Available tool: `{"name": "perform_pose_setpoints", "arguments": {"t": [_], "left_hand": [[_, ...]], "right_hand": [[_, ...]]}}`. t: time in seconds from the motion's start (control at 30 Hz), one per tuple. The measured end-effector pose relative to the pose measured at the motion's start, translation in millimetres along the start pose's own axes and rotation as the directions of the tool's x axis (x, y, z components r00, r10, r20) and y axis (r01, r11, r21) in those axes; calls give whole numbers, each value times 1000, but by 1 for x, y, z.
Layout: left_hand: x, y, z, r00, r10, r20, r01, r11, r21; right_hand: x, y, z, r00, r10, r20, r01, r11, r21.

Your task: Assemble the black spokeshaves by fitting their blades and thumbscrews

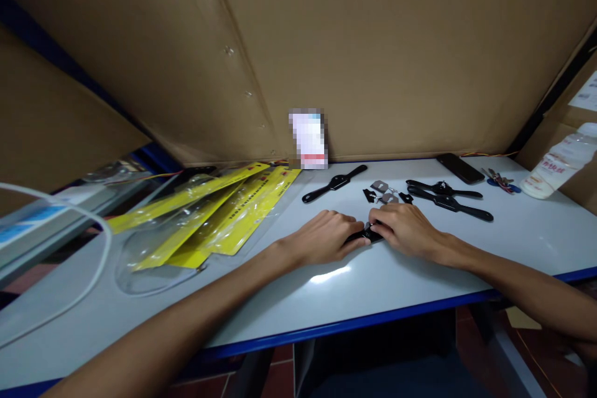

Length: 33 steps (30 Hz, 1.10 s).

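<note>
Between my hands lies a black spokeshave [372, 234], low over the white table, its ends covered by my fingers. My left hand [326, 237] is closed around the left handle. At the tool's middle and right side, the fingers of my right hand [405, 229] are bent and pressed together on it; any small part under them is hidden. Just beyond are loose grey metal plates [380, 186] and small black notched pieces [405, 198]. Another spokeshave [336, 183] lies behind my left hand. Two more spokeshaves [452, 202] lie beyond my right hand.
Clear plastic packs with yellow cards [233, 217] are piled on the left. A blurred-out upright panel [310, 140] leans on the cardboard wall. Rear right are a black phone [459, 168], keys [499, 180] and a white bottle [557, 161]. A white cable [105, 249] loops at far left.
</note>
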<state>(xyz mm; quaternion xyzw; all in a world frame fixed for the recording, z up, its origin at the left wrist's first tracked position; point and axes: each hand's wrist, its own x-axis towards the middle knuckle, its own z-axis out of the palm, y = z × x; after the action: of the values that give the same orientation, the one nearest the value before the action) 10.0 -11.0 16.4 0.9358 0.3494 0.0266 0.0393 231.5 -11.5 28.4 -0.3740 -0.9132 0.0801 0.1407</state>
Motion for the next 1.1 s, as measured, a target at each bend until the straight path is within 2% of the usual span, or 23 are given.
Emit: {"name": "perform_pose_setpoints", "arguments": {"t": [0.2, 0.3, 0.43, 0.57, 0.67, 0.73, 0.8, 0.87, 0.93, 1.0, 1.1], "left_hand": [[0, 0, 0, 1000, -4, 9, 4, 1000, 16], [-1, 0, 1, 1000, 4, -1, -4, 1000, 25], [-1, 1, 0, 1000, -3, 5, 3, 1000, 25], [-1, 1, -2, 1000, -4, 11, 3, 1000, 13], [-1, 1, -2, 1000, 7, 0, -7, 1000, -9], [-1, 1, -1, 1000, 13, -11, -13, 1000, -25], [-1, 0, -1, 1000, 15, -17, -15, 999, -33], [-1, 0, 0, 1000, 16, -22, -17, 999, -35], [-1, -1, 1, 999, 19, -27, -20, 999, -34], [-1, -1, 1, 999, 21, -27, -21, 1000, -20], [-1, -1, 2, 1000, 21, -17, -20, 1000, 15]], "right_hand": [[0, 6, 4, 999, -39, -7, 40, 996, 80], [3, 10, 4, 998, -57, -33, 62, 979, 193], [11, 22, -2, 996, 20, -81, 8, 946, 325], [20, 44, -3, 977, 145, -157, -114, 975, 192], [24, 57, -2, 971, 198, -138, -194, 980, 41], [24, 59, -2, 970, 196, -145, -196, 980, 11], [23, 56, -6, 973, 169, -155, -161, 985, 62], [20, 49, -10, 986, 138, -93, -118, 973, 197], [17, 40, -14, 997, 72, 42, -82, 942, 325], [16, 33, -15, 990, 13, 141, -65, 924, 376], [16, 29, -9, 985, 35, 171, -106, 898, 427]]}}
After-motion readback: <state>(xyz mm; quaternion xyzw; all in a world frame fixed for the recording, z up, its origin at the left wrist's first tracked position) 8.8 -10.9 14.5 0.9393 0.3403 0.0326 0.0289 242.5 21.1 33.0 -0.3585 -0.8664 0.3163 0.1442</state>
